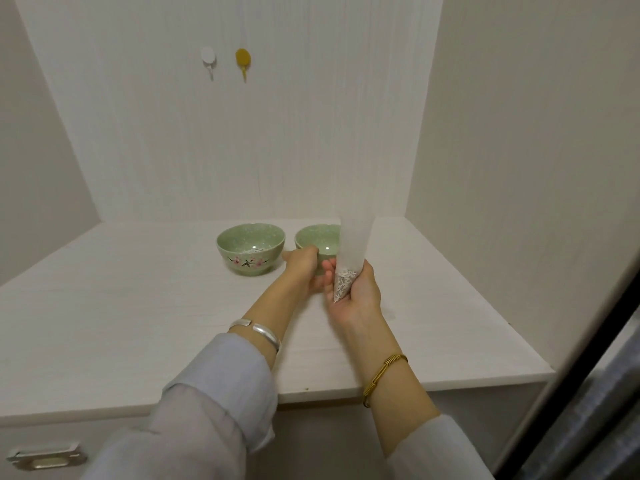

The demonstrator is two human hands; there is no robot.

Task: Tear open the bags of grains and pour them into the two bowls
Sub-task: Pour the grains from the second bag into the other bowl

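L bowl (250, 249), toward bench's back edge, already has some grains; R bowl (317, 242) looks empty. Left hand (304, 268) grips R bowl; right hand (356, 289) holds grain bag (348, 268) upright beside it, pour pending.

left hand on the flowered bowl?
No, the left hand grips the right-hand green ceramic bowl; the flowered green bowl stands untouched beside it.
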